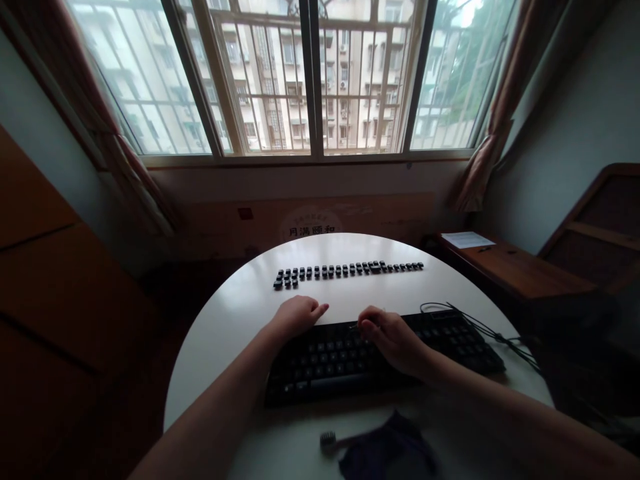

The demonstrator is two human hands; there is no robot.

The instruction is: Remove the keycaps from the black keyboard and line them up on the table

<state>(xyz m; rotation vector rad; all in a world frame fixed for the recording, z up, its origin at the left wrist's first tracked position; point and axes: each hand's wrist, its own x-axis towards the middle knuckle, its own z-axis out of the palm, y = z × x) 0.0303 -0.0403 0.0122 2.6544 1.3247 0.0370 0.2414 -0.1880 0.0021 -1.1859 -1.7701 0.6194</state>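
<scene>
A black keyboard [330, 370] lies slightly askew on the round white table. My left hand [296, 315] is closed at its upper left edge, thumb pointing right; the other fingers are mostly hidden. Over the upper middle of the keyboard, my right hand [393, 337] is closed in a pinch. A small thin metal tool [353, 327] pokes out from its fingertips, too small to name exactly. Behind the keyboard, loose black keycaps [345, 270] stand in a long row, with a short second row at the left.
Near the front edge lie a small brush [328, 439] and a dark purple cloth [387, 450]. The keyboard's cable [493, 333] is bundled at the right. Beyond the white table [225, 347], a wooden side table [530, 270] carries paper sheets. A barred window is ahead.
</scene>
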